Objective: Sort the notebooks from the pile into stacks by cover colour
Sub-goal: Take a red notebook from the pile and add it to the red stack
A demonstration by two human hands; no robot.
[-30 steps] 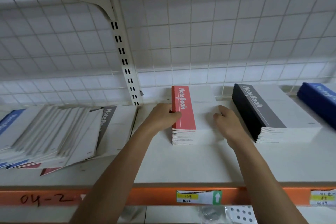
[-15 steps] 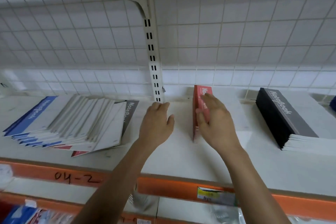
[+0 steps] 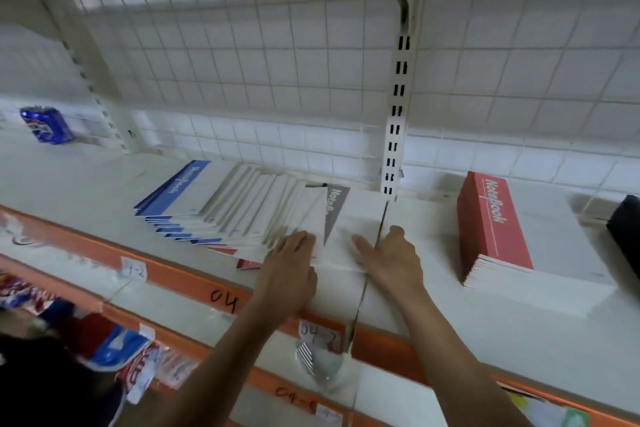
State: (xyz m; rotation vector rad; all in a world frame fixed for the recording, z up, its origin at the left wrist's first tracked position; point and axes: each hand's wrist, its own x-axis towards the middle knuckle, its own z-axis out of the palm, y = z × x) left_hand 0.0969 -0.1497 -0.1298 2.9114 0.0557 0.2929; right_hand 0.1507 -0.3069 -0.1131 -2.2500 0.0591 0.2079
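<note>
- Head view looks down on a white shelf (image 3: 86, 177). The unsorted pile (image 3: 242, 215) lies fanned out on it, left of the slotted upright (image 3: 394, 114). Mostly white covers show, with blue and red edges peeking out along the near side.
- A blue-banded notebook (image 3: 180, 187) sits at the far left end of the fan. A grey-banded notebook (image 3: 337, 208) lies uppermost at the right end, and its near corner reaches the seam in the shelf.
- The left hand (image 3: 291, 263) rests palm down on the near right part of the pile, fingers straight and curled round nothing.
- The right hand (image 3: 388, 260) is just beside it, laid flat on the white cover of the grey-banded notebook with fingers pointing left. It seems to pinch nothing, though blur leaves the fingertips uncertain.
- The red stack (image 3: 491, 222) stands squared up right of the upright, well apart from both hands. Only a corner of the black stack (image 3: 627, 229) shows at the frame's right edge.
- The step in hand looks like choosing the next notebook from the pile, most likely the grey-banded one on top.
- The next move calls for a fingertip under that single cover, so it lifts without dragging the slippery neighbours along.
- It then has to be carried past the red stack. Its home is probably the dark stack, but too little of that shows to confirm the match.
</note>
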